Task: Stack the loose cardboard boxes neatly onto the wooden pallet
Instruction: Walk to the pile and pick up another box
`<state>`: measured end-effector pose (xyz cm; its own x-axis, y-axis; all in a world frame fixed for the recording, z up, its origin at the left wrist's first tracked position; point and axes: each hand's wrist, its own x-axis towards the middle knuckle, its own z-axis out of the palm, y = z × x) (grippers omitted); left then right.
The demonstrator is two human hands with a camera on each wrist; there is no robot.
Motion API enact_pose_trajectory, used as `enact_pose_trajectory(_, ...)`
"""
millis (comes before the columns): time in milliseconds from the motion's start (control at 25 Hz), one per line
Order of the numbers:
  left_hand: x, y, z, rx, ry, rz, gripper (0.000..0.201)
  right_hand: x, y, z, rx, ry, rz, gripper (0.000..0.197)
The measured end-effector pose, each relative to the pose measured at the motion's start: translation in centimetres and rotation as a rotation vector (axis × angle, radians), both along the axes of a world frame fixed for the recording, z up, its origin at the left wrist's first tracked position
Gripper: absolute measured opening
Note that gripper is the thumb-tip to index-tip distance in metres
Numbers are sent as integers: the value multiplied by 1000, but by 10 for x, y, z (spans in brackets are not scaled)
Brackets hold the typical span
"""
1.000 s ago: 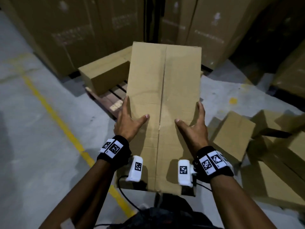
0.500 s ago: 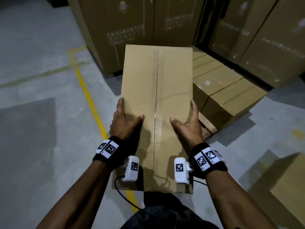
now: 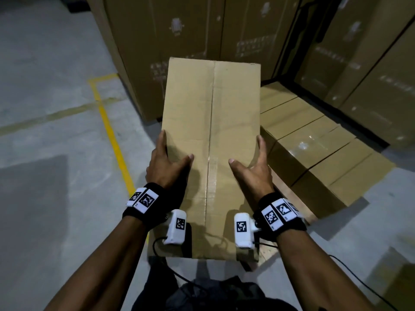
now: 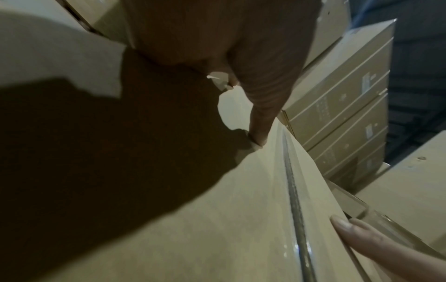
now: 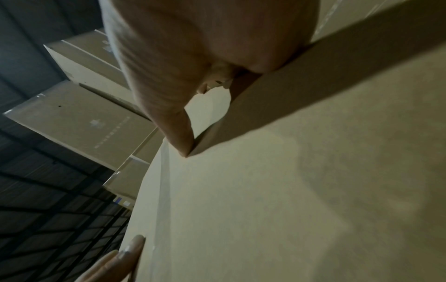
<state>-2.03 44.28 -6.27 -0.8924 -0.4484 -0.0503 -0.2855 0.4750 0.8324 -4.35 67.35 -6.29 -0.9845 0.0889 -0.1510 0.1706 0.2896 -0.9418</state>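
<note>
I carry a long plain cardboard box (image 3: pixel 211 122) lengthwise in front of me, its taped seam on top. My left hand (image 3: pixel 165 167) grips its left edge and my right hand (image 3: pixel 253 169) its right edge. Both thumbs lie on the top face and the fingers run down the sides. The left wrist view shows my thumb (image 4: pixel 260 114) pressed on the box (image 4: pixel 241 219). The right wrist view shows the other thumb (image 5: pixel 173 118) on the box (image 5: pixel 289 190). To the right and lower sits the wooden pallet (image 3: pixel 289 198) with a row of several boxes (image 3: pixel 314 149) lying on it.
Tall stacks of large printed cartons (image 3: pixel 179 41) stand close behind the held box and along the right. A yellow line (image 3: pixel 112 135) runs across the grey concrete floor (image 3: pixel 45 86) on the left. A cable hangs from my wrist cameras near my body.
The view has swung, so the pallet's row of boxes now lies right of the held box and the loose boxes have left the view. Both hands keep the same hold.
</note>
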Motion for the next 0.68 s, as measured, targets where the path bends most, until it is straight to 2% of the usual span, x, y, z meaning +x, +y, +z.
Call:
enact_pose_trajectory(200, -115, -30, -23, 5, -27, -171, 102, -71, -27, -12, -9, 0, -146, 105)
enact_pose_trajectory(440, -265, -55, -25, 104, -104, -509, 110, -153, -69, -6, 4, -47, -476, 107)
enact_pose_trajectory(680, -342, -48, -22, 6, -160, -703, 103, -193, -83, -11, -5, -116, -674, 105)
